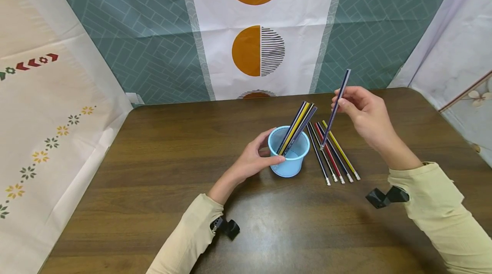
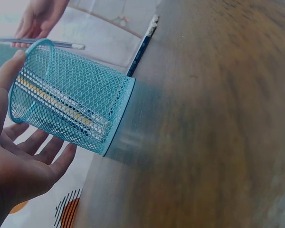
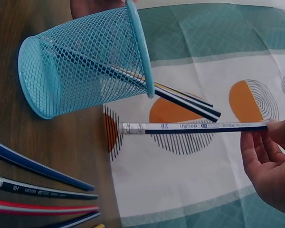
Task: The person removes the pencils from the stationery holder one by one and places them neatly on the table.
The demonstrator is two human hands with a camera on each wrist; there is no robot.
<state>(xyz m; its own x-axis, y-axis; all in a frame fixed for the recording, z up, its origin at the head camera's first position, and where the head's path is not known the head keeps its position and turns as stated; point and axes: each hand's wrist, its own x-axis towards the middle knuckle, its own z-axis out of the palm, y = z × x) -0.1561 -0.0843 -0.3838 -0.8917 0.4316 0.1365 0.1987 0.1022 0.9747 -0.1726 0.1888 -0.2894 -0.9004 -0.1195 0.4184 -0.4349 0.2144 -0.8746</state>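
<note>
A light blue mesh pencil cup point(image 1: 286, 169) stands upright on the table. My left hand point(image 1: 253, 156) holds it from the left, thumb at the near side of the rim and fingers round the far side. Several pencils point(image 1: 295, 128), one of them yellow, lean inside the cup. Above and right of it, my right hand point(image 1: 367, 113) pinches a dark blue and white striped pencil point(image 3: 194, 128) near its upper end. That pencil hangs tilted, its metal-capped end down and outside the cup. Below it, several loose pencils point(image 1: 332, 158) lie side by side: dark, red and yellow.
The brown wooden table point(image 1: 161, 171) reaches back to a patterned cloth point(image 1: 153, 51) with orange shapes. Light cloths hang at the left and right sides. A black wrist camera point(image 1: 386, 197) sits at each sleeve cuff.
</note>
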